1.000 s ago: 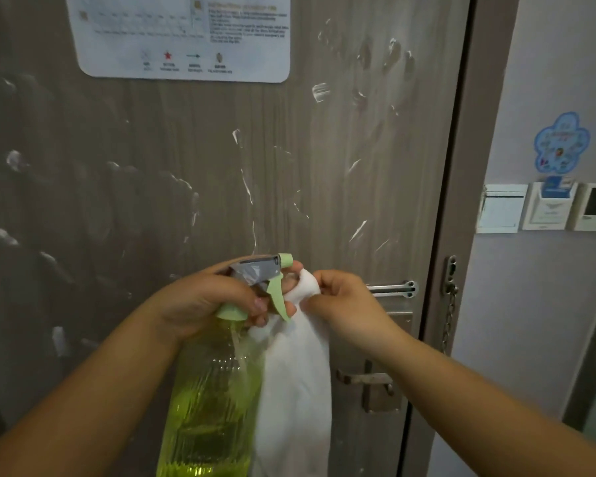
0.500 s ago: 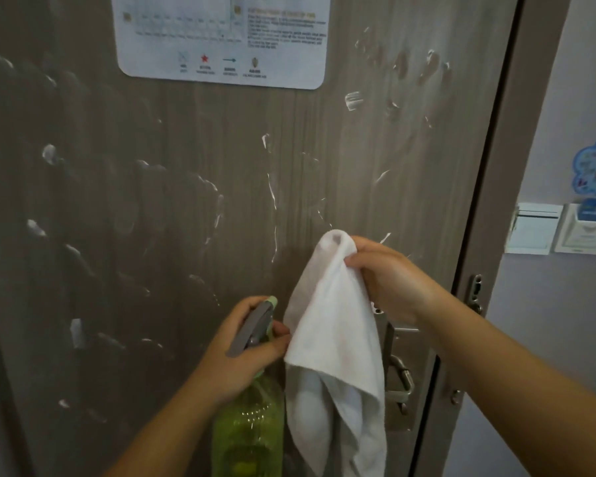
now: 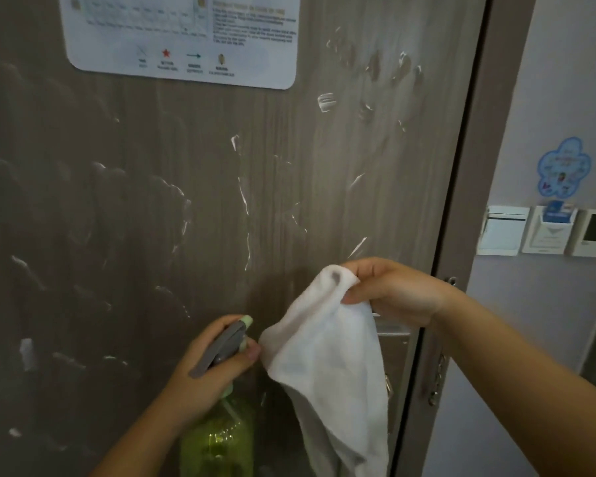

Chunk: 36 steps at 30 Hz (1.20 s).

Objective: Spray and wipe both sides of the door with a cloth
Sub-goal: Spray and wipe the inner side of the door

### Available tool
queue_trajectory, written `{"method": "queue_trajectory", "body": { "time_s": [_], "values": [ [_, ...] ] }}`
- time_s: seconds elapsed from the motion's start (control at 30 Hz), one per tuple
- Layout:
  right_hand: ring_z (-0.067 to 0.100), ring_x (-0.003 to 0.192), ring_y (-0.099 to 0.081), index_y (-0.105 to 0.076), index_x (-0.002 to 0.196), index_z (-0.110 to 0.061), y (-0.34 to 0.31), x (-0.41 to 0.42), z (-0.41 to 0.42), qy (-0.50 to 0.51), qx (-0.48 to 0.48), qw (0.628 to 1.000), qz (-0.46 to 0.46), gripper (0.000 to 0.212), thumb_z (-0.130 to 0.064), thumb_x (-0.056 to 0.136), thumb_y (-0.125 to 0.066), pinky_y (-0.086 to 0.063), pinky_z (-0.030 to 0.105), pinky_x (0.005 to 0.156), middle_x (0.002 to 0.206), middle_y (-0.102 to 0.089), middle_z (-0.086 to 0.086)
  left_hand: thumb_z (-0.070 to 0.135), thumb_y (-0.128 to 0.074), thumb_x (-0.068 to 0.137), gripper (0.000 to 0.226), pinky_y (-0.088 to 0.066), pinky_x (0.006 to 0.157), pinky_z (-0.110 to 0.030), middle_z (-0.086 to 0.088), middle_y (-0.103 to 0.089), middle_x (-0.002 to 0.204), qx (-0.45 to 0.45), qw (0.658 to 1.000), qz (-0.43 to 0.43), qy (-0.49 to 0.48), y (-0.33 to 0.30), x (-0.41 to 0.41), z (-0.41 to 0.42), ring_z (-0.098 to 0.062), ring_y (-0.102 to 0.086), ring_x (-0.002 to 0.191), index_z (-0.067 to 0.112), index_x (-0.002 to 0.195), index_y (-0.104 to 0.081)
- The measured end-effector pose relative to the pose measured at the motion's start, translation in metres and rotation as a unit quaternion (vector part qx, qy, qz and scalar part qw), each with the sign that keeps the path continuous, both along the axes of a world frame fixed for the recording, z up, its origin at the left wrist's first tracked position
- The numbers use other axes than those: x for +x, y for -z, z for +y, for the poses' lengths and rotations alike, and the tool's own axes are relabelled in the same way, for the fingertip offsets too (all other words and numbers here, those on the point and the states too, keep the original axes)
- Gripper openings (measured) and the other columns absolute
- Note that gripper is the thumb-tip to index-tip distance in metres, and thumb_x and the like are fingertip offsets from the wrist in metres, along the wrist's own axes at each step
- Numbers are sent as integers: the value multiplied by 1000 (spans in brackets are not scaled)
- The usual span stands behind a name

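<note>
Now that my right hand [image 3: 393, 290] has pulled the cloth [image 3: 327, 359] away from the bottle [image 3: 217, 438], it pinches the cloth's top corner just before the door [image 3: 186, 208], near its right edge. My left hand [image 3: 200, 376] grips the bottle's neck, lowered; wiping the streaked foam comes next.

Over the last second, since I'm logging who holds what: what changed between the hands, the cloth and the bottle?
The right hand took the cloth away from the spray bottle and lifted it up and to the right, so it now hangs free beside the trigger. The left hand lowered the bottle. It still grips the bottle's neck; the door remains streaked with foam.
</note>
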State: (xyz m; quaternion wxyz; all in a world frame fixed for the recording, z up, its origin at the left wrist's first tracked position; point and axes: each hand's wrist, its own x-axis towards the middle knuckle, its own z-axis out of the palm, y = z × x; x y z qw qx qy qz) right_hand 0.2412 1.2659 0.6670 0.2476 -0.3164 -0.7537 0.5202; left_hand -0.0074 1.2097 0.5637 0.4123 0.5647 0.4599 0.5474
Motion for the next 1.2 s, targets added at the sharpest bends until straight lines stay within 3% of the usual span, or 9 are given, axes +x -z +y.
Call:
{"method": "queue_trajectory", "body": {
  "time_s": [0.13,0.3,0.47,0.57,0.67,0.8,0.93,1.03,1.2],
  "values": [
    [23,85,-68,-75,81,-12,-10,0,11,3,-63,994,86,20,-10,69,-60,-55,33,76,89,-70,9,43,-94,48,65,-53,70,-24,19,-72,103,-20,999,-17,28,-8,-8,15,-7,-67,99,33,107,-67],
    [23,87,-67,-68,95,-11,-9,-20,28,31,-92,984,150,21,-11,75,-60,-53,36,79,93,-69,9,36,-95,22,86,-56,66,-17,19,-74,100,-17,990,-75,122,-19,5,23,-3,-70,95,31,104,-68],
    [14,83,-58,-57,102,-16,26,-65,24,203,47,969,133,11,-13,91,-60,-46,25,73,92,-60,1,4,-81,50,53,-57,64,-27,-2,-77,93,-9,984,-163,79,-30,36,16,-15,-74,82,20,100,-71],
    [4,65,-47,-48,86,-19,41,-73,6,362,181,902,151,19,-22,88,-67,-40,18,60,76,-51,-6,-6,-65,78,29,-54,59,-27,-2,-77,81,-6,980,-196,35,-37,42,13,-13,-73,72,18,92,-72],
    [5,70,-57,-67,91,-11,53,-70,-13,243,194,938,155,12,-22,92,-63,-48,23,65,83,-64,1,-3,-62,85,27,-54,55,-22,-1,-77,84,3,983,-184,-12,-40,37,15,-11,-73,73,21,93,-71],
    [-5,102,-55,-59,123,-31,60,-66,-18,158,210,963,59,47,-16,82,-76,-45,10,84,119,-52,-4,0,-67,83,32,-54,59,-22,-4,-74,100,-6,986,-158,-45,-46,29,21,-12,-72,81,23,106,-69],
    [18,88,-63,-72,99,-12,60,-71,-7,225,152,947,170,22,-3,90,-54,-52,40,78,98,-68,12,-1,-68,83,34,-52,67,-25,2,-70,106,-8,992,-123,-37,-54,26,19,-9,-67,87,29,98,-68],
    [16,70,-52,-68,81,-1,48,-64,2,339,83,907,235,28,4,89,-42,-42,27,61,70,-60,5,3,-68,85,31,-52,73,-28,5,-68,106,-16,995,-90,-43,-58,22,18,-10,-65,91,31,97,-67],
    [5,53,-45,-57,71,-18,30,-61,-25,405,261,848,218,30,-8,96,-41,-37,23,50,56,-51,-13,9,-64,89,25,-48,67,-24,12,-63,100,-12,996,-51,-67,-65,21,18,-4,-61,86,32,98,-63]
  ]
}}
